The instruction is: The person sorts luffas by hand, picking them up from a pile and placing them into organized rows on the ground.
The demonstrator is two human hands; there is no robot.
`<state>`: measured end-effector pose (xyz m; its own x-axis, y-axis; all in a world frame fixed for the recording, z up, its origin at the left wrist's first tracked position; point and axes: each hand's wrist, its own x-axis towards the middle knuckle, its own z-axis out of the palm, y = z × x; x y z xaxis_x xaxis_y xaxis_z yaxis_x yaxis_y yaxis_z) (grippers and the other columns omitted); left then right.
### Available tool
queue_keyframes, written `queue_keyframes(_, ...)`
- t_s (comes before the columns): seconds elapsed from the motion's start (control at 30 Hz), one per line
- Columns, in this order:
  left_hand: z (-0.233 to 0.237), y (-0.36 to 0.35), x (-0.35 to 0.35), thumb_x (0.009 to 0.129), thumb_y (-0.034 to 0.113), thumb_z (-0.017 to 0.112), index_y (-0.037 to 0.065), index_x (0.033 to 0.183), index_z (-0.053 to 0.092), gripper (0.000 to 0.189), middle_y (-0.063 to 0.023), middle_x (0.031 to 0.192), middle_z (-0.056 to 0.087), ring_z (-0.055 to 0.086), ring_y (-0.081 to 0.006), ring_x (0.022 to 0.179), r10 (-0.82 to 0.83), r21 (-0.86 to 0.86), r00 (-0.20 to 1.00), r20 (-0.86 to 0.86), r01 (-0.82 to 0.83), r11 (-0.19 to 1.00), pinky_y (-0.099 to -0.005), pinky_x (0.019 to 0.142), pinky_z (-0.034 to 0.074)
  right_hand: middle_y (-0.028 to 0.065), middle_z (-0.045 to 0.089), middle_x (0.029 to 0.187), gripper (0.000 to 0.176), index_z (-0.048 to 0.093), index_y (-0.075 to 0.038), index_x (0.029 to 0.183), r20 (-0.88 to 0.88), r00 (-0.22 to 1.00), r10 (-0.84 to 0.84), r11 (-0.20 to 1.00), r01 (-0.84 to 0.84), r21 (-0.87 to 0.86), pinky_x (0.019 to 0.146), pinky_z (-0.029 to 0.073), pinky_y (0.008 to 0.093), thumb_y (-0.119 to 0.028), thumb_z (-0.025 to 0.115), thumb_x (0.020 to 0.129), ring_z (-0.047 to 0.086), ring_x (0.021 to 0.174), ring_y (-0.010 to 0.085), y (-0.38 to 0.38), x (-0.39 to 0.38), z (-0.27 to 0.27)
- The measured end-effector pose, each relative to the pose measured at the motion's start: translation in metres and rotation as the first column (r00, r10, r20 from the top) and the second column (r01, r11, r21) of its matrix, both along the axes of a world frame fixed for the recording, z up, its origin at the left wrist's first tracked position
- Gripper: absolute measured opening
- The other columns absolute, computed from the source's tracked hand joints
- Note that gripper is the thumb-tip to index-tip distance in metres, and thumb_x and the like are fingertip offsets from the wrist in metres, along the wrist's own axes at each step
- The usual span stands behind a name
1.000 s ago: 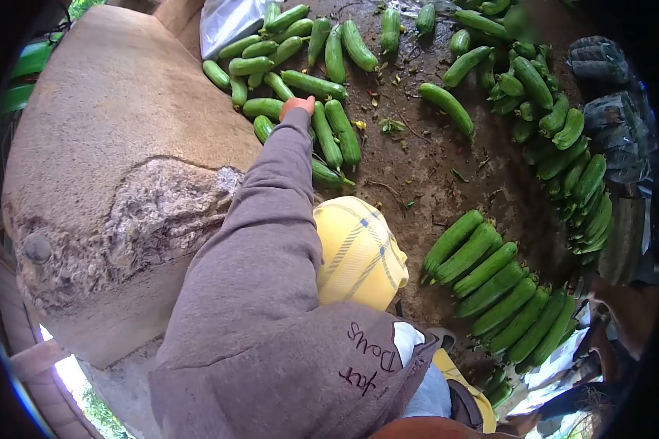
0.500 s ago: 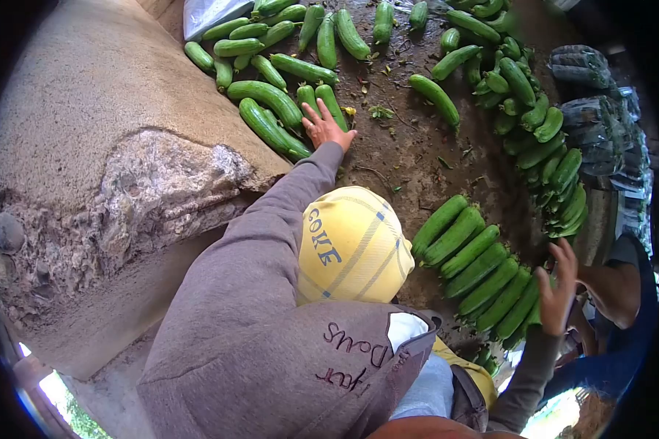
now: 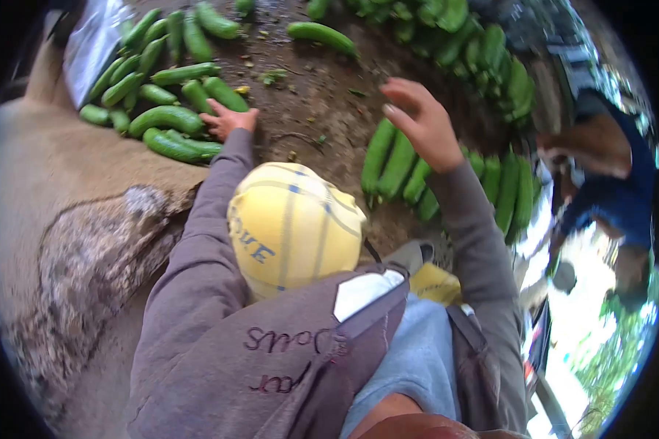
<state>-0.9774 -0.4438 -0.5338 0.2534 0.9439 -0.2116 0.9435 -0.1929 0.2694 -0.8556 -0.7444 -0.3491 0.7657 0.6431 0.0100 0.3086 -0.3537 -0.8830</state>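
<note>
My left hand (image 3: 231, 121) rests against the lower end of a green cucumber (image 3: 225, 94), its fingers spread over the edge of a loose group. Beside those fingers lie more cucumbers, among them a curved cucumber (image 3: 167, 119). Raised over the ground, my right hand (image 3: 426, 124) is empty, with thumb and fingers apart and slightly bent. Beneath and around it runs a neat row of cucumbers (image 3: 398, 165), partly hidden by my right hand and sleeve. A single cucumber (image 3: 322, 36) lies apart on the soil beyond both hands.
A large rough stone block (image 3: 88, 241) borders the left side. Yellow checked cloth (image 3: 300, 227) with blue lettering is close below my hands. Piled cucumbers (image 3: 483, 55) stretch along the far right, near wrapped dark bundles (image 3: 523, 25). Another person in blue (image 3: 619, 161) is at the right.
The view has shifted, tilting toward the right. My right hand has moved from the far end of the row to above its nearer end. My left hand stays by the same cucumber.
</note>
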Motion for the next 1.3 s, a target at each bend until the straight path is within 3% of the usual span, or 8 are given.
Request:
queue_keyframes(0.27,-0.018,0.031,-0.019,0.057,0.024,0.079,0.010,0.143,0.011,0.110,-0.0219,0.141,0.021,0.037,-0.0337,0.123,0.015,-0.096,0.891,0.453,0.032,0.995,-0.0421,0.100,0.034,0.0016,0.060,0.108,0.030,0.058,-0.008,0.112,-0.588,0.744,-0.317,0.858,0.489,0.156,0.076,0.045,0.0256,-0.024,0.060,0.086,0.056,0.093,0.0108,-0.045,0.038,-0.015)
queue_keyframes(0.37,0.005,0.017,-0.026,0.069,0.008,0.070,0.008,0.143,0.007,0.098,-0.0155,0.137,0.028,0.036,-0.0256,0.120,0.485,-0.603,0.431,0.761,0.194,0.774,-0.0352,0.098,0.033,0.0018,0.058,0.115,0.031,0.053,-0.011,0.118,-0.687,0.666,-0.291,0.870,0.483,0.100,0.082,0.044,0.0298,-0.024,0.055,0.090,0.055,0.100,0.0127,-0.040,0.036,-0.029)
queue_keyframes(0.53,0.031,-0.045,-0.024,0.073,0.006,0.065,0.006,0.144,0.007,0.091,-0.0156,0.141,0.023,0.031,-0.0243,0.126,0.113,-0.356,0.403,0.908,0.599,0.717,-0.0348,0.103,0.026,0.0200,0.043,0.130,0.083,0.033,0.000,0.134,-0.775,0.620,-0.121,0.968,0.248,0.047,0.097,0.037,0.0379,-0.042,0.071,0.075,0.043,0.120,0.0282,0.049,-0.030,-0.079)
queue_keyframes(0.6,0.047,-0.074,-0.004,0.070,0.008,0.068,0.007,0.144,0.009,0.094,-0.0146,0.141,0.025,0.029,-0.0234,0.128,-0.010,-0.266,0.338,0.941,0.758,0.595,-0.0346,0.105,0.024,0.0235,0.032,0.138,0.097,0.017,0.004,0.139,-0.841,0.537,-0.063,0.885,0.419,0.201,0.099,0.036,0.0358,-0.033,0.076,0.072,0.036,0.126,0.0284,0.078,-0.054,-0.106)
queue_keyframes(0.7,0.039,-0.106,0.022,0.062,0.023,0.073,0.007,0.143,0.017,0.100,-0.0162,0.144,0.022,0.021,-0.0286,0.135,-0.314,-0.098,0.223,0.923,0.924,0.370,-0.0370,0.108,0.020,0.0075,0.058,0.107,0.052,0.048,-0.004,0.119,-0.762,0.617,-0.198,0.678,0.648,0.348,0.081,0.048,0.0322,-0.010,0.072,0.073,0.057,0.095,0.0179,0.088,-0.063,-0.117)
queue_keyframes(0.8,0.044,-0.122,0.045,0.065,0.034,0.070,0.007,0.143,0.017,0.098,-0.0184,0.145,0.019,0.019,-0.0304,0.135,-0.470,-0.030,0.123,0.874,0.979,0.202,-0.0380,0.109,0.019,0.0076,0.059,0.107,0.048,0.050,-0.006,0.118,-0.891,0.438,-0.120,0.576,0.762,0.297,0.082,0.049,0.0332,-0.005,0.069,0.074,0.058,0.095,0.0188,0.046,-0.049,-0.122)
queue_keyframes(0.93,0.051,-0.158,0.076,0.071,0.035,0.068,0.010,0.143,0.019,0.091,-0.0208,0.147,0.013,0.017,-0.0318,0.136,-0.258,-0.113,0.116,0.959,0.993,0.025,-0.0415,0.109,0.019,0.0088,0.056,0.114,0.054,0.045,-0.009,0.127,-0.915,0.390,0.105,0.450,0.802,0.393,0.089,0.048,0.0378,-0.012,0.065,0.077,0.056,0.103,0.0232,-0.008,-0.022,-0.104)
queue_keyframes(1.3,0.041,-0.178,0.069,0.074,0.034,0.065,0.006,0.141,0.022,0.084,-0.0189,0.148,0.015,0.019,-0.0322,0.136,-0.372,-0.088,0.059,0.927,0.994,-0.060,-0.0410,0.109,0.019,0.0171,0.053,0.119,0.059,0.044,-0.005,0.128,-0.899,0.378,0.219,0.428,0.791,0.437,0.093,0.046,0.0437,-0.021,0.065,0.076,0.053,0.111,0.0299,-0.067,-0.003,-0.120)
